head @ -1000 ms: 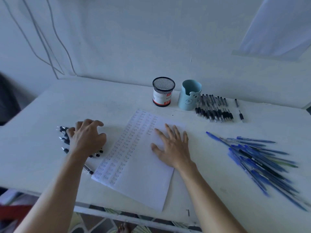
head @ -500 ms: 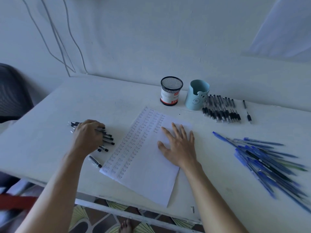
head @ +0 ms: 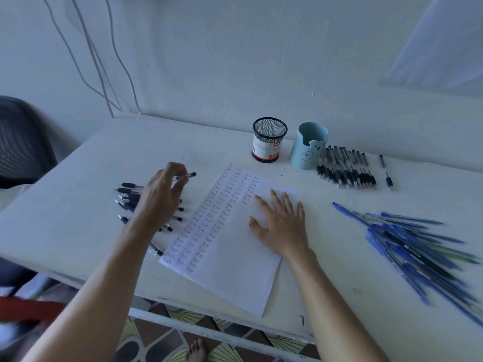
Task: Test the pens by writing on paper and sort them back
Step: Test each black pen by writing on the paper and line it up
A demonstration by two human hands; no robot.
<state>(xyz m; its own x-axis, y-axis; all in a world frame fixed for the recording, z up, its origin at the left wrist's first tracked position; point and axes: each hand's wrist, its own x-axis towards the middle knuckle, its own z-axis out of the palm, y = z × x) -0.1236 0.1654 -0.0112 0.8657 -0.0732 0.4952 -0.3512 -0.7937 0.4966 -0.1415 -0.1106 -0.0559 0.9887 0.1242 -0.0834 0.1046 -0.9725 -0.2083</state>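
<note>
From my seat I see the left hand (head: 162,197) over the left half of the white table (head: 78,158). Its fingers are curled and pinch one clear-barrelled pen with a black end (head: 188,175), and that black end pokes out past the fingertips toward the sheet. Under and around this hand lies a loose cluster of black-gripped pens (head: 127,198), tips pointing to the left edge. One more black pen (head: 156,249) lies near the front edge, just beside the paper's left side.

The right hand (head: 281,226) lies flat with its fingers spread, pressing on the white sheet of paper (head: 235,280), holding nothing. The sheet sits angled at the middle of the surface, reaching almost to the front edge. Columns of small handwritten words run down its left part.

Along the back edge stand a black wire-mesh pen cup with a white-and-red label (head: 269,139) and, just beside it, a pale blue cup with a bear face (head: 308,147). A tidy row of black pens (head: 345,169) lies right of the blue cup, with two loose black pens (head: 386,175) a little farther along. A heap of blue pens (head: 413,246) fans out toward the right edge.
</note>
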